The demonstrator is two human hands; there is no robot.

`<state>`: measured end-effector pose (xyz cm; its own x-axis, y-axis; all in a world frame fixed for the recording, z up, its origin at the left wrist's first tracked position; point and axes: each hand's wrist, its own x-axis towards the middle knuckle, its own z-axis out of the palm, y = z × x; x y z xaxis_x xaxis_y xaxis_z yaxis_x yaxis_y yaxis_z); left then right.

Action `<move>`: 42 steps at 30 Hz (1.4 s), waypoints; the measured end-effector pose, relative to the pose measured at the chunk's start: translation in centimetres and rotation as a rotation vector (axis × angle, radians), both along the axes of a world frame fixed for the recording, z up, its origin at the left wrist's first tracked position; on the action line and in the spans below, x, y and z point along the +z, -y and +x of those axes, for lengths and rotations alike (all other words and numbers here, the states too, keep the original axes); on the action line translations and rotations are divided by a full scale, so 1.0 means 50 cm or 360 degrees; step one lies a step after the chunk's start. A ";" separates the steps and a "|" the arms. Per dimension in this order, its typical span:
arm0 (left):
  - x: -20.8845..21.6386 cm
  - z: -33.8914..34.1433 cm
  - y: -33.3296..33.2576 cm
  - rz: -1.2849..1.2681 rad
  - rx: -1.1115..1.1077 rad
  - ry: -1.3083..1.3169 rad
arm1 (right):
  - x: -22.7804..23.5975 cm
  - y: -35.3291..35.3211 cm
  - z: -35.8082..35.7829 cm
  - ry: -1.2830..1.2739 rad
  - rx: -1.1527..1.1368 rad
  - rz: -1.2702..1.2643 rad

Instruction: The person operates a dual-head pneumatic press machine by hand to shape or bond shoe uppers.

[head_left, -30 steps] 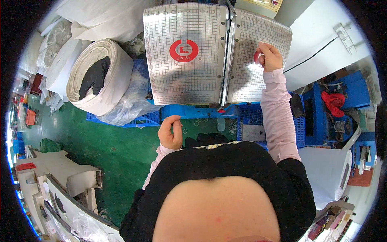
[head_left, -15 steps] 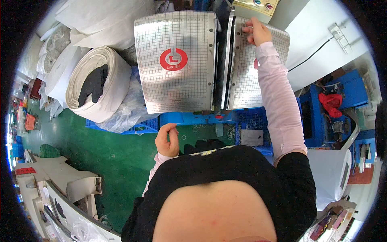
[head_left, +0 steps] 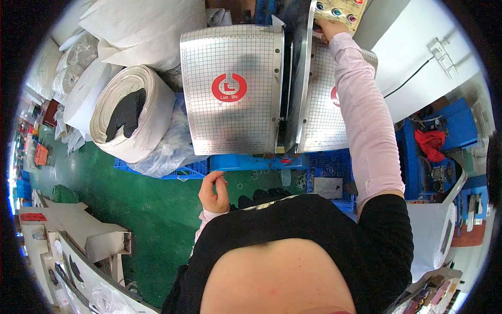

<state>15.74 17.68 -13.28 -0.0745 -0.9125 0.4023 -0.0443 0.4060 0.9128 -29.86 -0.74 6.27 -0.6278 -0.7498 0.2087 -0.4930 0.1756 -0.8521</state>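
My right arm stretches far forward over the right gridded metal plate (head_left: pixel 321 118). My right hand (head_left: pixel 330 30) is at that plate's far end, just below a yellow control panel (head_left: pixel 341 11) with coloured knobs. Its fingertips are partly hidden, so I cannot make out any grip. To the left lies the larger gridded metal plate (head_left: pixel 230 123) with a red round mark. An upright dark metal piece (head_left: pixel 299 68) stands in the gap between the plates. My left hand (head_left: pixel 213 192) hovers near my body, its fingers curled in with nothing visible in them.
Left of the plates, a thick white roll of material (head_left: pixel 157 123) carries a black glove (head_left: pixel 125 115). Blue crates (head_left: pixel 196 170) are below, with white rings in the right one. A pale machine (head_left: pixel 99 230) stands at lower left, blue machinery (head_left: pixel 460 125) at right.
My right hand has moved forward from the right plate's surface to its far end by the control panel. The left hand stays curled near my body. The view has shifted slightly.
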 end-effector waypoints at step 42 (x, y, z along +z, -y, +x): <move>-0.283 -0.967 -0.345 0.1030 -0.1844 0.0354 | -0.540 -1.168 -0.057 0.1054 -0.1703 -0.0679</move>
<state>-32.60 34.93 -27.42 -0.9338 -0.3001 -0.1950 -0.1427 -0.1876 0.9718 -32.70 57.66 -20.71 -0.9371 0.2217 -0.2696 0.2468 -0.1251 -0.9609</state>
